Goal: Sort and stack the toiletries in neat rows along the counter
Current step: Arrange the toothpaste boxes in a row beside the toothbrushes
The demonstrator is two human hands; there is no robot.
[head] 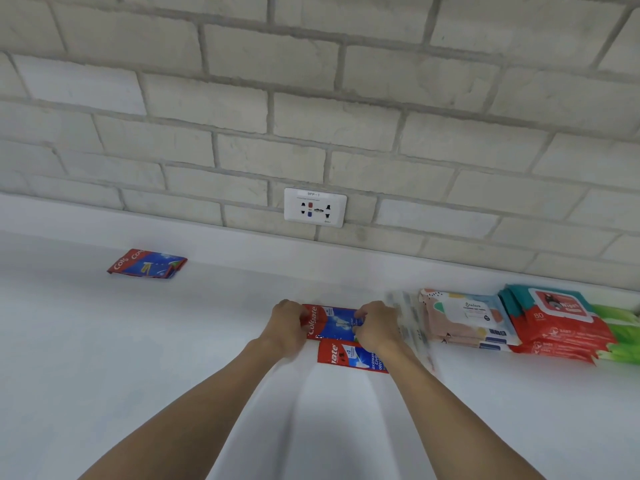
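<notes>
Item 1, upper toothpaste box (337,323): red and blue carton with white lettering, lying flat mid-bench, its long side running along the wall. I am holding it by both ends. My left grip (287,327) is curling round the red end and my right grip (375,327) is pinching the blue end, fingers bent in on each side, nothing else in either.

Item 2, lower toothpaste box (349,356): same colours, lying just in front of item 1 and set a little to the right (my right wrist is covering part of the join, so I cannot tell whether they are touching).

Item 3, stray toothpaste pack (147,264): lying skewed, well apart at far left near the wall.

Item 4, wipes: peach pack (464,317), red pack (557,323) and green pack (620,327), sitting side by side at the right, each seeming to be stacked. A blurred clear packet (408,320) is lying between my right grip and the peach pack.

Progress, as I am judging it: the wipes are looking sorted, the toothpaste row is being formed with two cartons in, and the stray pack is waiting to be fetched and squared.

Handling: the cartons are looking stiff and glossy, likely sliding easily on the white bench (138,341)
</notes>
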